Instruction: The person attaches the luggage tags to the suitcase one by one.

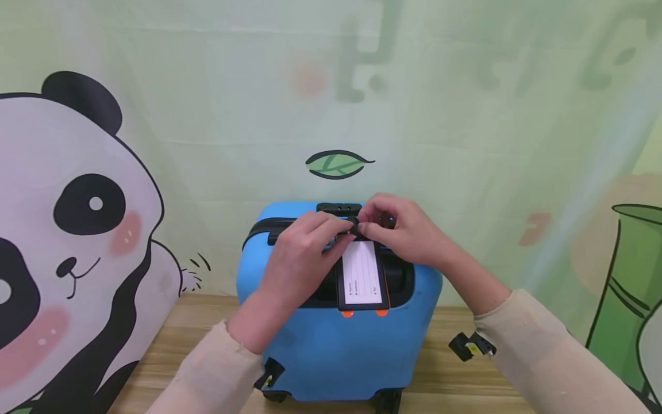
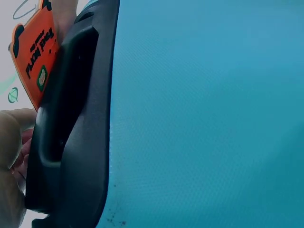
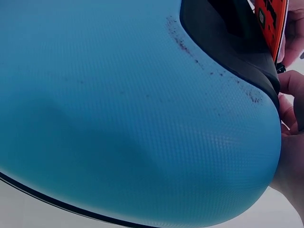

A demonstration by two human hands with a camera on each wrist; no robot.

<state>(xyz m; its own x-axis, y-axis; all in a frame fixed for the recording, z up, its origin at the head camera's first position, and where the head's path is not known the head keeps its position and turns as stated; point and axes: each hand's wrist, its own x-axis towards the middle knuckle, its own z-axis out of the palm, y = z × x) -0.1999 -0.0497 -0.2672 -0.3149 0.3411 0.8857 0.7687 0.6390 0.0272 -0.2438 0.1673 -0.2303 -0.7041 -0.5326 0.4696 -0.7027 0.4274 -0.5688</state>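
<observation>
A blue suitcase [image 1: 341,356] stands upright, its black handle recess facing up. Over this recess hangs a luggage tag [image 1: 361,273] with a black frame and a white name card; its orange back [image 2: 39,54] shows in the left wrist view. At the tag's upper end, my left hand [image 1: 302,253] pinches the black strap [image 1: 354,222] between thumb and fingers. From the other side my right hand [image 1: 408,230] pinches the same strap, with the fingertips of both hands close together. The strap's end is mostly hidden by the fingers.
Behind the hands, a black combination lock [image 1: 338,209] sits on the suitcase top. The suitcase rests on a wood-grain surface [image 1: 455,379]. A pale green backdrop [image 1: 233,115] with a printed panda [image 1: 77,241] rises close behind it.
</observation>
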